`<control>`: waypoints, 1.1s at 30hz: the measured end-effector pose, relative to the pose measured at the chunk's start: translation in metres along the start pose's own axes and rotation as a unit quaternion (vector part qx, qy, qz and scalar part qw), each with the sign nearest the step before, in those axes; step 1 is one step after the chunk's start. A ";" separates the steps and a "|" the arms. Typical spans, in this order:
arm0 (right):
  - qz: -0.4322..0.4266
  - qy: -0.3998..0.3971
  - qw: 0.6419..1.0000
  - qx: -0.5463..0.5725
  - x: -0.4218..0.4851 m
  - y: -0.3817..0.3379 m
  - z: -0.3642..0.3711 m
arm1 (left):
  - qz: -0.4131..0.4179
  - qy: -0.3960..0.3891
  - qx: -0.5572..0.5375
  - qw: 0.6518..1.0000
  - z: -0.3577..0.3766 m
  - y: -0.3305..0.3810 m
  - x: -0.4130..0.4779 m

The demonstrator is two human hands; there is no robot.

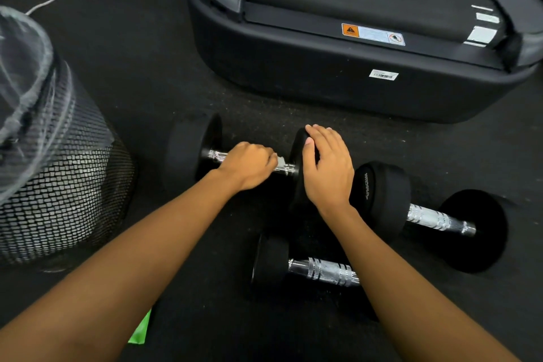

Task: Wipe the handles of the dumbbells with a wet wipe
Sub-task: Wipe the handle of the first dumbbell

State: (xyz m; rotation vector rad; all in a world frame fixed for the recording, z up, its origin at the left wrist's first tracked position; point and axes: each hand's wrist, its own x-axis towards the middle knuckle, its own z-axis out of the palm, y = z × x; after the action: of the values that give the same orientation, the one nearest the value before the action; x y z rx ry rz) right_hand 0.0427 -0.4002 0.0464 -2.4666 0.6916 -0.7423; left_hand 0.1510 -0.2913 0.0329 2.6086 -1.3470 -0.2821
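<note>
Black rubber-headed dumbbell (191, 150) with chrome bar, farthest of three on the black speckled rubber floor (147, 82): handle under wipe.
Round matte heads and a ribbed, shiny knurled chrome handle (216, 155). The left hand (249, 166) curls tight round this handle, and a crumpled white wet wipe (280, 161) shows at its fingertips. The right hand (327, 167) lies flat on the dumbbell's right head, fingers relaxed and straight, gripping nothing. A second dumbbell (382, 194) of the same make lies just beside to the right, a third dumbbell (323, 270) nearest the person, partly under the right forearm. To the left stands a black wire-mesh bin (67, 185) with a clear plastic liner (20, 67). Beyond is a dark smooth treadmill base (323, 82) with labels.
</note>
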 end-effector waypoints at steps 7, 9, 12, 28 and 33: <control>0.000 -0.001 1.000 -0.005 -0.001 0.001 0.000 | 0.037 -0.028 -0.030 0.998 0.000 -0.004 -0.001; -0.001 0.002 1.000 -0.003 -0.001 0.001 0.000 | -0.010 -0.048 -0.003 0.999 -0.003 -0.006 0.003; -0.001 0.001 1.000 -0.001 0.000 0.001 0.001 | -0.014 -0.062 0.029 0.998 -0.004 0.008 0.008; 0.003 -0.004 1.000 -0.002 0.000 0.000 -0.001 | 0.050 -0.002 0.019 0.999 0.007 0.018 0.001; 0.002 0.003 1.000 0.000 -0.001 0.000 0.000 | 0.123 0.039 -0.063 0.990 0.008 -0.011 -0.015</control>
State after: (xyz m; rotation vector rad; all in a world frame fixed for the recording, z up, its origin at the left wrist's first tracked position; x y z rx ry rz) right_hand 0.0421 -0.3999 0.0457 -2.4636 0.6975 -0.7476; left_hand 0.1487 -0.2735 0.0238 2.2979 -1.5504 -0.2178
